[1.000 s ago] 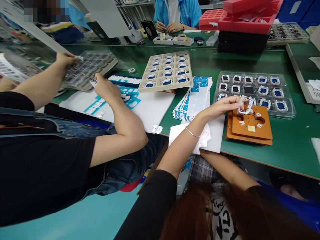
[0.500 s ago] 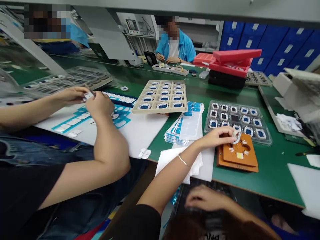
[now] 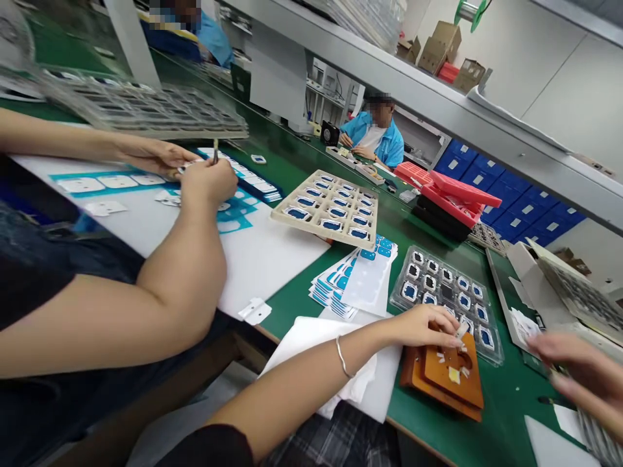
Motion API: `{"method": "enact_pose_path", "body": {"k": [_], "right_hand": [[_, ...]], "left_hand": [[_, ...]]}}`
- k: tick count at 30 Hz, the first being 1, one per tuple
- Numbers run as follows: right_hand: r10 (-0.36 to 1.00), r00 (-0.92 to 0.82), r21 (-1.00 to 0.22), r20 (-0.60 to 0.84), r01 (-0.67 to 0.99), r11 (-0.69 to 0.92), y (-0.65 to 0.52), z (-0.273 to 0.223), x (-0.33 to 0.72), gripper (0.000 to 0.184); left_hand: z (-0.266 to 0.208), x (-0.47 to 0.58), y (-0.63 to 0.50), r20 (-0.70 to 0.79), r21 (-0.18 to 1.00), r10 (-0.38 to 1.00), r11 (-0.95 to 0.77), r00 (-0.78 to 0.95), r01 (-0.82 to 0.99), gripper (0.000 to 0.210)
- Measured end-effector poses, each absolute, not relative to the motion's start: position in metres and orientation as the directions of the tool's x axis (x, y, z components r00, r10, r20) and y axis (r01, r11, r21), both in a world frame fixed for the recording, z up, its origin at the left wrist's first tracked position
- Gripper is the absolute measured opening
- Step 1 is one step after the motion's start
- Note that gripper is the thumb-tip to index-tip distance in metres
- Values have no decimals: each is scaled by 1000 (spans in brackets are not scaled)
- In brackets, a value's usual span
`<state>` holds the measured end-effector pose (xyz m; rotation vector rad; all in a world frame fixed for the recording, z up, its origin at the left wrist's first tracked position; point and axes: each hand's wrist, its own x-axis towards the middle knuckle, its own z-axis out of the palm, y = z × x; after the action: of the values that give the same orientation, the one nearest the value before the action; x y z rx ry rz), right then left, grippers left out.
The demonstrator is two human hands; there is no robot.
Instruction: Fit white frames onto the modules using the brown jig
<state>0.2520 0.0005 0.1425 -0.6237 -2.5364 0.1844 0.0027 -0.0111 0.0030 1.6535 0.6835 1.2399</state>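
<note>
One orange fixture [image 3: 440, 373] is provided. One cream tray [image 3: 324, 235] is loaded with fifteen framed parts [image 3: 332, 225]. One bracelet [image 3: 341, 355] is worn. Two people in blue [image 3: 387, 148] and one green spool [image 3: 470, 11] are counted.

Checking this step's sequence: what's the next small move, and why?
Probably settle the small pale piece onto the orange block: the left hand pinches it right at the block, though contact is unclear, while the right hand, blurred, is off to the side.
</note>
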Motion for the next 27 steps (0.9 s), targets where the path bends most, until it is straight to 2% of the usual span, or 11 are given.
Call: {"method": "enact_pose_path", "body": {"k": [2,4,6,8,12,16,21,24,27], "right_hand": [[367,-863,-302,347,268,915,40,145,207,22],[307,-917,-295,256,228,928,78,137,152,22],[305,-938,-268,163,256,929,108,120,99,15],[309,-941,-259,137,267,928,127,98,57,6],[313,-943,-269,110,275,923,139,56,3,8],[411,-909,-297,63,376,878,140,26,-30,3],[612,-791,-314,5,580,751,144,4,-49,31],[675,-737,-330,-26,644,690,145,2,-52,35],[684,-727,-355,-61,656,666,145,5,-54,36]], "left_hand": [[5,-1,-12,421,905,829,-413,368,-104,50],[7,-4,-13,426,901,810,-418,404,-113,51],[8,-6,-15,472,877,768,-461,433,-137,49],[9,-7,-17,557,822,706,-543,438,-171,46],[8,-6,-18,666,732,627,-652,403,-196,43],[8,-4,-17,654,752,655,-618,378,-230,40],[8,-3,-17,638,769,676,-578,369,-273,23],[8,-2,-18,629,777,680,-566,376,-276,3],[7,-1,-18,612,791,720,-553,327,-262,6]]}}
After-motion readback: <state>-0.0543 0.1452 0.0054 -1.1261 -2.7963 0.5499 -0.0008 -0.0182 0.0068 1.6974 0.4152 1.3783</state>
